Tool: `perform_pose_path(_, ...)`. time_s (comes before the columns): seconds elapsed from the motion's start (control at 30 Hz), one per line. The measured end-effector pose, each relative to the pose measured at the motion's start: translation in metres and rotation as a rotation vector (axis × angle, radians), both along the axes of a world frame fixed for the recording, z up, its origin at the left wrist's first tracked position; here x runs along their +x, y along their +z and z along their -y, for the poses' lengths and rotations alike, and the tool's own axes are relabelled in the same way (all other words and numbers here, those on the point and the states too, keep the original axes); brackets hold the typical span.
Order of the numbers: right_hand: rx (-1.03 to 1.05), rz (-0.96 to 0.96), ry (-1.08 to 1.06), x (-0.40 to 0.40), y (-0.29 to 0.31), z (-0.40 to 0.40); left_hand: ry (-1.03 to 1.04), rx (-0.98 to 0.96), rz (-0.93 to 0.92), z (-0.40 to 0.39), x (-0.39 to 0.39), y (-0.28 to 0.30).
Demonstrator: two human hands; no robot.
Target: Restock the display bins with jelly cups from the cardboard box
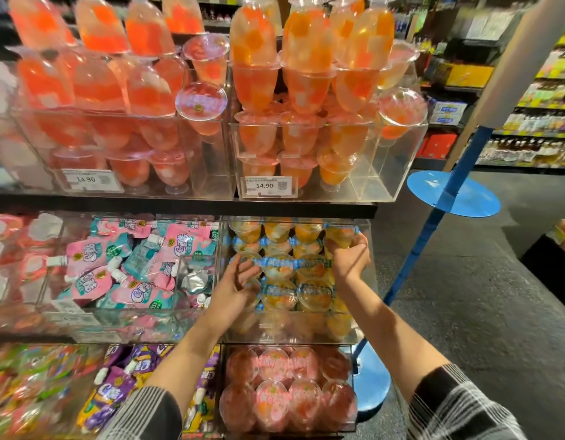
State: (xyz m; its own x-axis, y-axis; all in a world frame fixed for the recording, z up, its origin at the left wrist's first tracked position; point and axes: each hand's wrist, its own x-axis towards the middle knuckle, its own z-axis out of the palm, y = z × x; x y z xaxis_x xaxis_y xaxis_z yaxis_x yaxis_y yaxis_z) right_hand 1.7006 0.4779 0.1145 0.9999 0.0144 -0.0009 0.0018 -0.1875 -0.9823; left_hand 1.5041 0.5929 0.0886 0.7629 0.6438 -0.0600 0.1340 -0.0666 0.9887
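Both hands reach into the middle clear display bin [368,249], which is packed with rows of orange jelly cups [309,271] lying lids outward; the right hand [349,257] has its fingers curled over one orange cup [339,235] at the bin's upper right corner, holding it against the stack, with the bin's right wall just beside the knuckles; the left hand [238,281] is at the left edge of the same stack, its fingers loosely bent around the rim of a cup [246,257] in the second row, though whether it truly grips that cup or only touches it cannot be told; between the two hands lie the blue-banded lids of the other cups, touching one another; just left of the left hand is a bin of pink and teal drink pouches [116,265]; below both wrists sits a lower bin of pink jelly cups [287,389]; above the hands, on the next shelf, tall stemmed jelly cups [259,90] stand in two clear bins with price tags [268,186] reading 14.90; right of the right forearm, a blue stand [452,193] rises from the floor; the cardboard box is not visible
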Motion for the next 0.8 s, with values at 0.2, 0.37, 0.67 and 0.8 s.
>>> perform_pose_path(0.2, -0.002, -0.022, 0.15, 0.022, -0.009, -0.007, -0.032, 0.188, -0.112, 0.008, 0.002, -0.004)
perform_pose_path(0.37, 0.112, 0.013, 0.081, 0.03, -0.009, -0.01, -0.059, 0.333, -0.15, 0.013, 0.002, 0.002)
perform_pose_path(0.67, -0.299, -0.179, 0.297, -0.003, 0.009, 0.014, -0.438, 0.67, -0.453, 0.011, 0.001, 0.014)
perform_pose_path(0.8, -0.034, -0.13, 0.471, -0.063, 0.018, 0.029, -0.468, 0.731, -0.439, 0.014, -0.024, 0.046)
